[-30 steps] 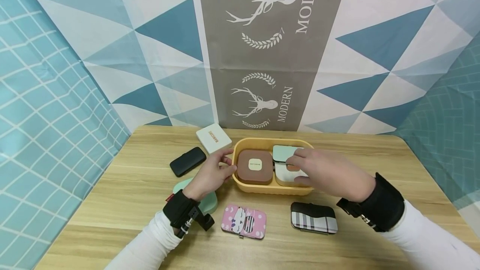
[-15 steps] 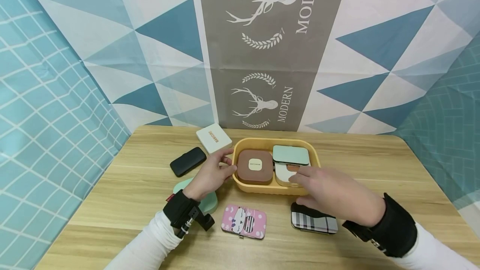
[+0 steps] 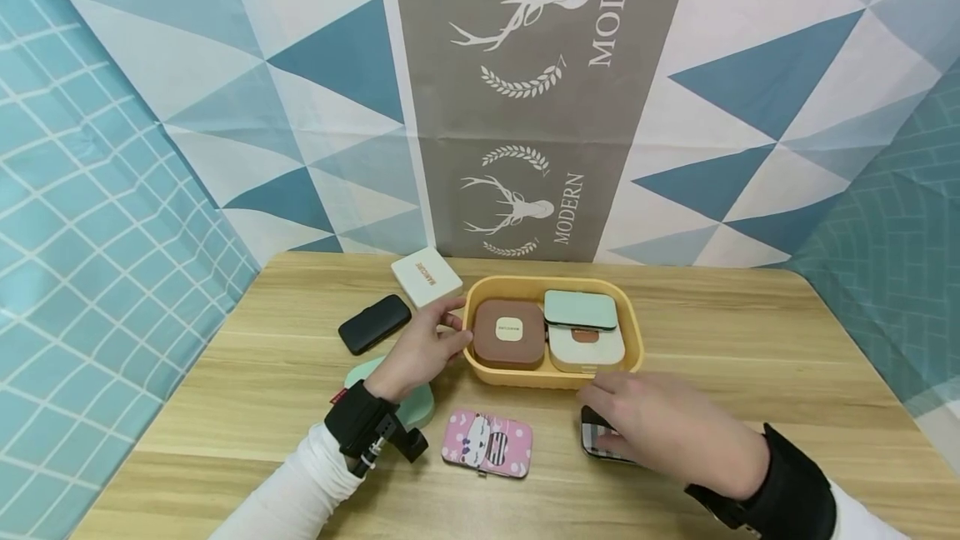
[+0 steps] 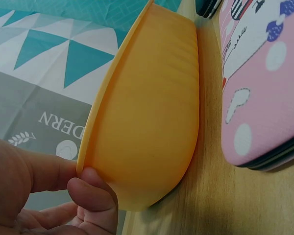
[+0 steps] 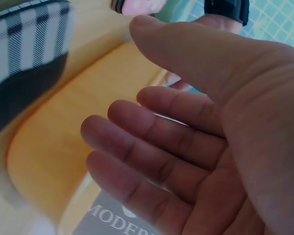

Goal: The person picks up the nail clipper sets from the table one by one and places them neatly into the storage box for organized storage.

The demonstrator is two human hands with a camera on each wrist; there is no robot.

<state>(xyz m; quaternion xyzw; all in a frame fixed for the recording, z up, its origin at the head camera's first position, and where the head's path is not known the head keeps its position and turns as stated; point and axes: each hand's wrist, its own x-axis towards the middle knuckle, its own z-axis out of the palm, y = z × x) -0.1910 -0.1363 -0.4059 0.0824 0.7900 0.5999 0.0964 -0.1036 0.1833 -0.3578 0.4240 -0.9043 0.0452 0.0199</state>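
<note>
My left hand (image 3: 423,348) pinches the left rim of a yellow basket (image 3: 517,378) between thumb and fingers; the left wrist view shows this grip on the basket wall (image 4: 147,103) up close. Inside sit a brown square case (image 3: 489,347), a white case (image 3: 600,354) and a slim mint case (image 3: 579,309), which lies partly over the white one. My right hand (image 3: 675,432) is over a black-and-plaid case (image 3: 591,438), covering most of it. In the right wrist view its fingers are spread and slightly bent, apart from the plaid case (image 5: 34,44).
A pink cat-print case (image 3: 487,443) lies in front of the basket. To the left are a black case (image 3: 374,325), a white box marked MANICURE (image 3: 427,276) and a mint-green case (image 3: 417,407) partly under the left wrist. A patterned cloth backdrop (image 3: 517,115) stands behind the wooden table.
My right hand has moved from the mint case in the basket, toward the front, to over the plaid case. The left hand keeps its pinch on the rim.
</note>
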